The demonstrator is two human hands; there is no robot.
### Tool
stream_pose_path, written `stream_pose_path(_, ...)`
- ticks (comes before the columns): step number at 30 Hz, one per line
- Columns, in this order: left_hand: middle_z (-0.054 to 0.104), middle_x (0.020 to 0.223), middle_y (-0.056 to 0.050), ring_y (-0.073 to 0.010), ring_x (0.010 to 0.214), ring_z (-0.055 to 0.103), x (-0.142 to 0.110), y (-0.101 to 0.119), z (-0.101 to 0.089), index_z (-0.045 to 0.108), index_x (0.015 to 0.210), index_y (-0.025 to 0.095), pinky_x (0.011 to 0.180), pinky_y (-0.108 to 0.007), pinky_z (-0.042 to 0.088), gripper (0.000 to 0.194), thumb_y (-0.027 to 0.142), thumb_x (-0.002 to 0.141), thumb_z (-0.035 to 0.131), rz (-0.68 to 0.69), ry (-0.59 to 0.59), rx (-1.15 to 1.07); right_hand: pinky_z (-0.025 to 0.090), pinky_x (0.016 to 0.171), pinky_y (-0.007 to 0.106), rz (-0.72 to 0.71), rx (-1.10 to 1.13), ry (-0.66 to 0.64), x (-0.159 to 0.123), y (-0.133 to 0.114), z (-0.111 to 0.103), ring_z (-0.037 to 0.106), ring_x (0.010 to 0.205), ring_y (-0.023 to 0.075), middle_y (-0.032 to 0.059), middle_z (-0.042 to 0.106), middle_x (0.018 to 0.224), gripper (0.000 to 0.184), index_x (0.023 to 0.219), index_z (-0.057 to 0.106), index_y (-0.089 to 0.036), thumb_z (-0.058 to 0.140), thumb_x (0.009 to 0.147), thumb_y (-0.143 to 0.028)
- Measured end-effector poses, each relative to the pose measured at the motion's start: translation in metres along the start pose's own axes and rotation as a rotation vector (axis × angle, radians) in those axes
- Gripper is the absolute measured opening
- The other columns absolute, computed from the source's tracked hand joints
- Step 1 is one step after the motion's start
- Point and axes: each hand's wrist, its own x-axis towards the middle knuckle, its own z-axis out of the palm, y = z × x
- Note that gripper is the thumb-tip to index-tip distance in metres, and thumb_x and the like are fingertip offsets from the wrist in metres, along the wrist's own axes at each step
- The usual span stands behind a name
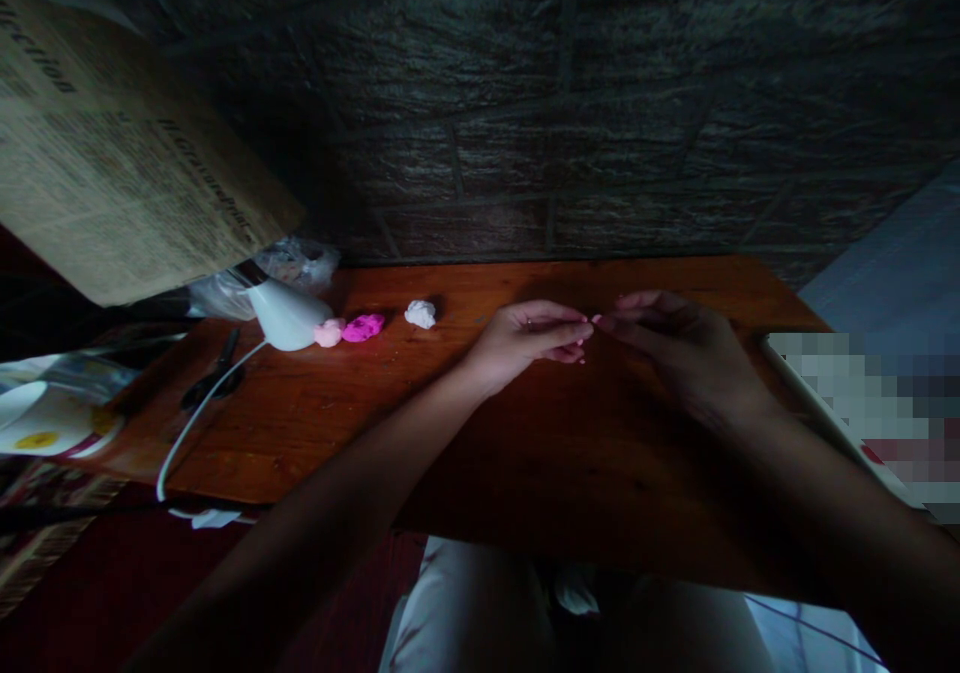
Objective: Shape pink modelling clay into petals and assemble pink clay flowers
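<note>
Over the middle of the wooden table, my left hand point(536, 338) holds its thumb and forefinger pinched together. My right hand point(679, 343) faces it from the right, its fingertips also closed in a pinch. The two pinches nearly meet, and whatever sits between them is too small and dim to name. To the left of my hands lies a white lump of what looks like modelling clay point(421, 314). Farther left, a magenta lump point(364, 328) touches a pale pink lump point(329, 332).
A lamp with a white base point(289, 315) and newsprint-patterned shade point(142, 153) stands at the left, its white cable point(191, 423) crossing the table point(300, 413). Dark scissors point(217, 373), a plastic bag point(300, 265) and a white cup point(45, 418) are nearby. A stone-patterned wall point(487, 103) rises behind.
</note>
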Motion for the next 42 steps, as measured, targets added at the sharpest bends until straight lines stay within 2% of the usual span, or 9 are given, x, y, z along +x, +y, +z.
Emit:
stream_pose_path(4,0.077,0.091,-0.006,-0.0108,0.072,0.069,0.0003,-0.0002,0.0005,0.077,0.097,0.013,0.079,-0.031,0.060,0.035,0.029,0.068,0.088,0.014,0.035,-0.026,0.061,0.081,0.033,-0.025,-0.003,-0.004,0.0004,0.0016,-0.0011,0.075,0.083,0.0190,0.0011,0.079,0.085,0.035,0.087,0.072,-0.026,0.093,0.062,-0.039)
stream_pose_path(10,0.078,0.098,-0.007,-0.0128,0.078,0.072,-0.0011,0.0011,0.0018,0.078,0.098,0.014,0.086,-0.034,0.059,0.036,0.027,0.066,0.090,-0.013,-0.027,-0.077,0.061,0.078,0.034,-0.063,-0.039,0.010,0.0003,0.0000,-0.0004,0.074,0.079,0.0189,0.0010,0.077,0.083,0.035,0.083,0.072,-0.026,0.093,0.061,-0.043)
stream_pose_path(16,0.077,0.093,-0.005,-0.0124,0.077,0.071,-0.0004,0.0006,0.0015,0.077,0.094,0.013,0.086,-0.036,0.059,0.036,0.027,0.064,0.091,-0.015,0.021,-0.041,0.060,0.071,0.033,-0.065,-0.112,0.007,-0.0011,-0.0033,0.0007,0.072,0.074,0.0190,0.0005,0.078,0.081,0.038,0.080,0.071,-0.026,0.094,0.057,-0.045)
stream_pose_path(21,0.077,0.091,-0.005,-0.0135,0.079,0.071,-0.0003,-0.0001,0.0019,0.078,0.092,0.013,0.086,-0.036,0.059,0.038,0.029,0.060,0.093,-0.006,0.025,-0.045,0.058,0.073,0.032,-0.056,-0.122,0.014,-0.0014,-0.0039,0.0008,0.072,0.075,0.0184,0.0007,0.078,0.081,0.038,0.080,0.071,-0.025,0.095,0.057,-0.044)
stream_pose_path(33,0.074,0.080,-0.003,-0.0104,0.069,0.066,-0.0007,-0.0008,0.0042,0.078,0.089,0.013,0.076,-0.031,0.057,0.034,0.030,0.062,0.091,-0.010,0.046,-0.015,0.056,0.069,0.031,-0.082,-0.121,-0.046,-0.0018,-0.0027,0.0015,0.070,0.074,0.0172,0.0008,0.076,0.082,0.034,0.081,0.070,-0.025,0.090,0.064,-0.046)
stream_pose_path(42,0.075,0.088,-0.004,-0.0135,0.083,0.066,0.0000,-0.0027,0.0030,0.078,0.085,0.015,0.079,-0.031,0.053,0.031,0.032,0.062,0.089,0.029,0.073,0.024,0.056,0.070,0.031,-0.083,-0.131,-0.057,-0.0009,-0.0008,0.0004,0.070,0.076,0.0174,0.0003,0.076,0.084,0.030,0.081,0.071,-0.026,0.089,0.066,-0.045)
